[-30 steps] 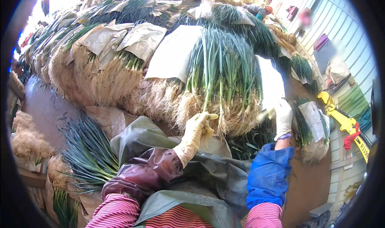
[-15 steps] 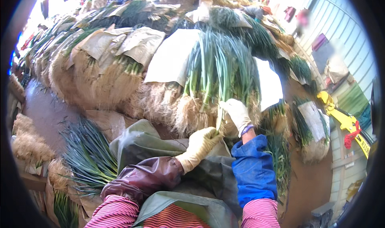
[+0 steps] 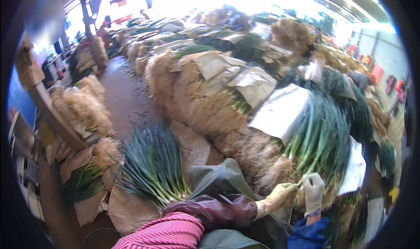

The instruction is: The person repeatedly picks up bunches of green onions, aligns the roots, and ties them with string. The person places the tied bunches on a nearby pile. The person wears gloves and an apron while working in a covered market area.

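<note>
Head view swung left; work is continued lower right; stalk (image 3: 301, 182) pinched by left hand (image 3: 276, 199); right hand (image 3: 313, 191) curled, hold unclear.

head-worn left fisheye | faces down and ahead | hands (image 3: 278, 198) (image 3: 314, 191) near

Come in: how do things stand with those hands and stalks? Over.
Left hand, right hand: close together, by lower ends of green stalks. Grips unclear. White sheets either side.
</note>
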`<state>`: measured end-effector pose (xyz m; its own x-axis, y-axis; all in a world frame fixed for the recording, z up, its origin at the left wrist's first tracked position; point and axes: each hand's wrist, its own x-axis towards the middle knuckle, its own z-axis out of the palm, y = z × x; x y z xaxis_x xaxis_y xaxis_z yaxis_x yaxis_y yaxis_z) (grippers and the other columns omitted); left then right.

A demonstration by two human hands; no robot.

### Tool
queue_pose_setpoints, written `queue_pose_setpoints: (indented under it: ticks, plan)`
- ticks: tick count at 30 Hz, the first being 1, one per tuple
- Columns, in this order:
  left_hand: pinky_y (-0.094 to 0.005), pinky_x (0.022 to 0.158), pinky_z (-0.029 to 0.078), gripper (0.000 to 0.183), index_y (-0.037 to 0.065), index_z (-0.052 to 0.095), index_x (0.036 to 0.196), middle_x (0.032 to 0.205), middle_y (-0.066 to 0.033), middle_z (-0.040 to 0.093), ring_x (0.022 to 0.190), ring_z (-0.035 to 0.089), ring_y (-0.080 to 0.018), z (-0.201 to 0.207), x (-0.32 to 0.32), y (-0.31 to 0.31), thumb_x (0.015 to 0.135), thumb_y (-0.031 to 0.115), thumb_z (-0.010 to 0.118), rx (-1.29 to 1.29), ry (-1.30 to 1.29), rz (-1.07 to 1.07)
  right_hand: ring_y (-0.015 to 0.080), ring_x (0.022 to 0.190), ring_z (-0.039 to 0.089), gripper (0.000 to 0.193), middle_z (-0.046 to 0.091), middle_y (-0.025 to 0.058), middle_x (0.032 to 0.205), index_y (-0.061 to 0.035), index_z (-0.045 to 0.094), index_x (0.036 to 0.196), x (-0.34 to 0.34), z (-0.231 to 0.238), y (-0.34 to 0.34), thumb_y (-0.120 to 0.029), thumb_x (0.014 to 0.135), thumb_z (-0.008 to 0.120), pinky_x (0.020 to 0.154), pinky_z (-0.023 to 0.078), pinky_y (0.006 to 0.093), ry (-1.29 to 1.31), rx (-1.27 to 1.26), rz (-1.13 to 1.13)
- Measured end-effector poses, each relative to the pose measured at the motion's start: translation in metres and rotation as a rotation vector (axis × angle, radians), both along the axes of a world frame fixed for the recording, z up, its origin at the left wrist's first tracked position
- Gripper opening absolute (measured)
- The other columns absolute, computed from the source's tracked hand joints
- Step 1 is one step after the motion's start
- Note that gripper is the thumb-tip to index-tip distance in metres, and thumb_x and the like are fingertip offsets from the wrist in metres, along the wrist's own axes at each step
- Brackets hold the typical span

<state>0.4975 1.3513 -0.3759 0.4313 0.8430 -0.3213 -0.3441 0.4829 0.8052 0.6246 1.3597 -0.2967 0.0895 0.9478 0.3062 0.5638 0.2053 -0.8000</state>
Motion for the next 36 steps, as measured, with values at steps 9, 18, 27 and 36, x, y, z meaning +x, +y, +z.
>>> queue_pose_setpoints:
  ticks: [9,18,27,36]
  plan:
    - [-0.0297,0.066,0.051,0.046,0.006,0.065,0.103,0.081,-0.0048,0.064,0.072,0.059,-0.015,0.055,-0.032,-0.007,0.095,0.05,0.055,-0.204,-0.568,-0.112,0.0198,0.058,0.064,0.011,0.065,0.0097,0.076,-0.0032,0.062,0.087,0.005,0.014,-0.04,-0.014,0.09,0.063,0.052,0.052,0.0315,0.365,-0.76,0.415]
    - [-0.0321,0.046,0.037,0.023,0.007,0.059,0.065,0.055,-0.0048,0.049,0.047,0.045,-0.0183,0.011,0.015,0.01,0.086,0.015,0.053,-0.093,-0.387,0.081,0.0129,0.042,0.046,0.022,0.05,0.0033,0.058,-0.0035,0.053,0.075,-0.001,0.023,-0.062,-0.018,0.089,0.063,0.047,0.046,0.0273,0.684,-0.939,0.647]
    - [-0.0185,0.046,0.033,0.02,0.001,0.065,0.095,0.058,0.0063,0.047,0.047,0.04,-0.0049,0.015,-0.02,0.027,0.092,0.019,0.058,-0.268,-0.43,0.295,0.0086,0.054,0.054,0.021,0.061,0.0026,0.063,-0.0008,0.065,0.078,-0.01,0.037,-0.065,-0.02,0.087,0.068,0.049,0.041,0.0233,0.302,-1.294,0.923]
    - [-0.0264,0.064,0.047,0.023,0.01,0.072,0.1,0.057,0.0061,0.047,0.045,0.039,-0.0081,0.031,-0.02,0.022,0.089,0.029,0.065,-0.141,-0.256,0.071,0.0318,0.089,0.067,0.044,0.07,0.0113,0.088,-0.0115,0.067,0.1,0.093,-0.05,-0.03,-0.053,0.089,0.054,0.08,0.05,0.0396,-0.557,-0.743,-0.138]
